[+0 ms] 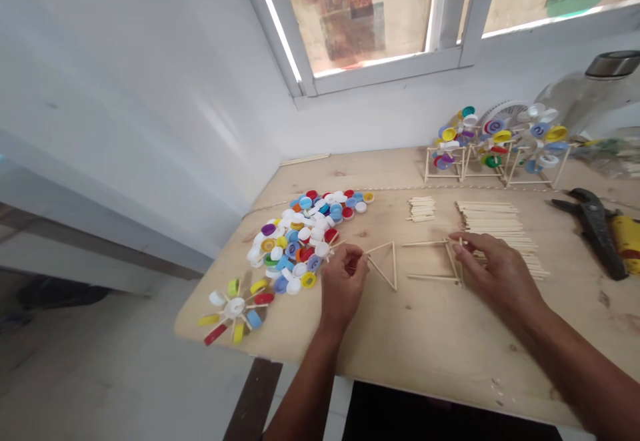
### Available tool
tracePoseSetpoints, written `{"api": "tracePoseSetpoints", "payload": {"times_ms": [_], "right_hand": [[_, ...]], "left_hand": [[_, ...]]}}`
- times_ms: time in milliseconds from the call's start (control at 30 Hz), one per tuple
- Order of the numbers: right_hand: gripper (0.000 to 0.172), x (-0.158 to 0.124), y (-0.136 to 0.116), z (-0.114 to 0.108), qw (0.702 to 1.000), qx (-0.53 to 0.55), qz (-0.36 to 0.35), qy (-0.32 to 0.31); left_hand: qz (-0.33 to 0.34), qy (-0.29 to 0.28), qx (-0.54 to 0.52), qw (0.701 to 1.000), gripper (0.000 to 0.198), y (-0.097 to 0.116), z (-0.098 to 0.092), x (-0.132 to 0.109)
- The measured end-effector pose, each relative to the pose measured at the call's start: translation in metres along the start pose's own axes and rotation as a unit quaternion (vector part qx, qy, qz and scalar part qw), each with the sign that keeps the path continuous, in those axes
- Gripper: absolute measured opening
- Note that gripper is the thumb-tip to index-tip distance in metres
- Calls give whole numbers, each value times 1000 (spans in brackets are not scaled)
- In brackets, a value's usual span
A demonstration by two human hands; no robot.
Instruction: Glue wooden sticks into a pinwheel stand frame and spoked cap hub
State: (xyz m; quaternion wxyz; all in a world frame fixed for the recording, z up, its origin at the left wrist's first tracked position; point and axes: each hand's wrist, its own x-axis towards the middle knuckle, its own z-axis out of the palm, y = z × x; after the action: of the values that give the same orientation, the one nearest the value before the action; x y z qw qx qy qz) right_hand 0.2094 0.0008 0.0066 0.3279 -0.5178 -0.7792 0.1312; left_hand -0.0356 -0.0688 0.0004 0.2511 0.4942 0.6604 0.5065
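My left hand (344, 287) pinches one corner of a triangle of thin wooden sticks (394, 261), close to the table surface. Further right, my right hand (500, 277) has thumb and fingers closed at the end of a stick frame (434, 277), whose two long sticks point left. Just left of my left hand spreads a heap of coloured bottle caps (300, 241). A wheel of caps on sticks (235, 307) lies near the table's left front edge. Behind my right hand is a row of long sticks (495, 221), partly covered by it.
A bundle of short sticks (423, 209) lies mid-table. Pliers (595, 227) lie at the right. Several cap wheels on stick stands (495, 144) line the back, near a large clear jar (575, 104). A twisted string (400, 189) crosses the wooden table (390, 347).
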Motion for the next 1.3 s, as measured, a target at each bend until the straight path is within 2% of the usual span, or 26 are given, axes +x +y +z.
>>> {"api": "tracePoseSetpoints", "payload": {"times_ms": [300, 633, 1000, 1300], "right_hand": [[30, -1, 0, -2, 999, 9, -18, 25], [28, -2, -3, -3, 999, 14, -26, 19], [28, -1, -5, -1, 999, 1, -25, 22], [29, 0, -6, -1, 1000, 6, -18, 0]], "left_hand": [[14, 2, 17, 1000, 10, 1, 4, 4], [9, -3, 21, 1000, 6, 13, 12, 10], [64, -11, 64, 996, 4, 21, 20, 6], [65, -9, 10, 998, 11, 20, 29, 0]]}}
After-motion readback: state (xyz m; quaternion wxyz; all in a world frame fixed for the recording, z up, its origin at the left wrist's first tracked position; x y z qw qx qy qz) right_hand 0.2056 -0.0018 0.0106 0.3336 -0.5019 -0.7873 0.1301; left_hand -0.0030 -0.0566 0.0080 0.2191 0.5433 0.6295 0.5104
